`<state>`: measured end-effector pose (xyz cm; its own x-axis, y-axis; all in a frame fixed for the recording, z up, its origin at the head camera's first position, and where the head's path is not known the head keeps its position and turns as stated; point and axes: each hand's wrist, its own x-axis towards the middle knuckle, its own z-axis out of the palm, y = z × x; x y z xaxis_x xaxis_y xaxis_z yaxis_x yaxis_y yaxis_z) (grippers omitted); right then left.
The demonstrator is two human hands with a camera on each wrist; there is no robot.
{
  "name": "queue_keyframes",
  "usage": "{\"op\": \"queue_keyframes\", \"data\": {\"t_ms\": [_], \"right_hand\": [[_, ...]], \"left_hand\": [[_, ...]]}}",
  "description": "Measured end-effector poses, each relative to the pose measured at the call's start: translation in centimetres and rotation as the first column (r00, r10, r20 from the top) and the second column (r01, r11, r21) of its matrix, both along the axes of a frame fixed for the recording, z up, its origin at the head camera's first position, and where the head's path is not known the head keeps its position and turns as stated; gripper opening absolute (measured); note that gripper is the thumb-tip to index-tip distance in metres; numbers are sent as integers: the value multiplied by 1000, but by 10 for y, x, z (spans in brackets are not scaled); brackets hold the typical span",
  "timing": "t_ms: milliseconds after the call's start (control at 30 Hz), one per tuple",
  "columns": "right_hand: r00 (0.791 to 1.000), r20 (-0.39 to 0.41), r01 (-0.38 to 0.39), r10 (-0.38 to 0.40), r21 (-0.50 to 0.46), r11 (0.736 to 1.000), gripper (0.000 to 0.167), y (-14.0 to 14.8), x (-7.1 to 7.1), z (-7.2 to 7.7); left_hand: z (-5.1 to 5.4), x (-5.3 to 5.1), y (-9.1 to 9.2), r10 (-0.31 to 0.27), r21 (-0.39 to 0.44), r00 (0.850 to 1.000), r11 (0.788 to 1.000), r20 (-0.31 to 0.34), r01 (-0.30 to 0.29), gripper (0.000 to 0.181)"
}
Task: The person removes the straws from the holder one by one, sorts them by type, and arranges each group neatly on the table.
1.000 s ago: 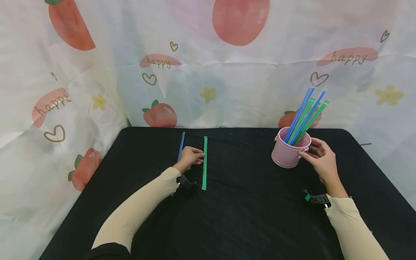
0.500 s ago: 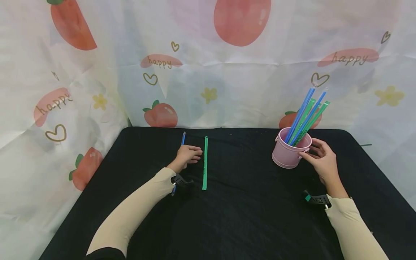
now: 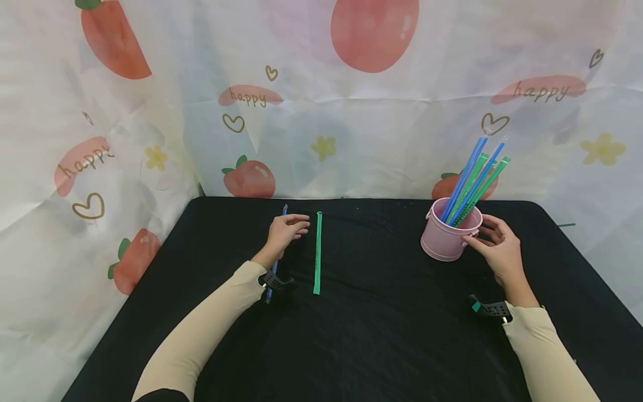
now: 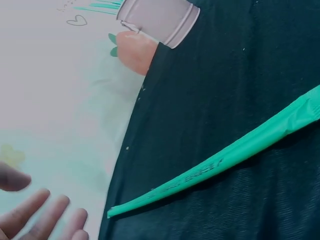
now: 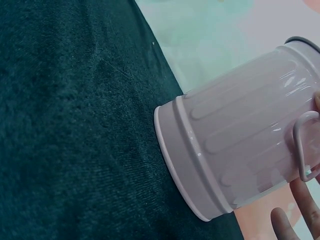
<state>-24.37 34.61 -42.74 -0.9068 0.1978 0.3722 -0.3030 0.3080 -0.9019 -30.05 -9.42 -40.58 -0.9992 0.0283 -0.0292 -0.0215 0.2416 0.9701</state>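
My left hand (image 3: 282,233) is held over a blue wrapped straw (image 3: 274,269), hiding its middle. Its fingers are extended and loosely spread, with nothing between them. Just right of the fingertips lies a green wrapped straw (image 3: 318,254), apart from them; print shows on its wrinkled surface in the left wrist view. Farther right, a small pink bucket (image 3: 441,240) stands upright with several blue and green straws (image 3: 469,187) leaning in it. My right hand (image 3: 497,251) grips the bucket's right side near a little loop handle (image 5: 300,145), thumb in front and fingers behind.
A black cloth (image 3: 372,335) covers the table. Behind and to the left hangs a pale printed curtain (image 3: 377,145) with fruit, hearts and lettering, close to the table's back edge.
My left hand has drawn back left and away from the green straw, its fingers parting from it. The green straw stays in place. My right hand and the bucket have not visibly moved.
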Motion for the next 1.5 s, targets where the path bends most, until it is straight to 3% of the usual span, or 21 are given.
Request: {"op": "queue_keyframes", "data": {"t_ms": [100,233,333,400,967,1367,1500], "right_hand": [[1000,-11,-7,7,-20,1000,58,0,0,0],[1000,-15,1,-1,-9,1000,58,1,1,0],[1000,-9,5,-5,2,1000,59,1,0,0],[1000,-5,5,-5,8,1000,59,0,0,0],[1000,0,15,-15,42,999,57,-1,2,2],[1000,7,25,-26,57,998,57,-2,3,4],[1000,10,23,-24,62,998,57,-2,3,3]], "left_hand": [[5,-1,0,-45,-4,992,999,-120,45,27],[14,-5,3,-123,-16,952,992,-281,123,27],[21,-7,8,-156,-37,923,988,-352,153,29],[24,-8,13,-163,-55,913,987,-373,154,29],[47,-17,84,-255,-3,864,960,-434,281,30],[61,-22,138,-323,-22,845,937,-427,347,31],[75,-15,151,-328,-73,845,942,-423,329,31]]}}
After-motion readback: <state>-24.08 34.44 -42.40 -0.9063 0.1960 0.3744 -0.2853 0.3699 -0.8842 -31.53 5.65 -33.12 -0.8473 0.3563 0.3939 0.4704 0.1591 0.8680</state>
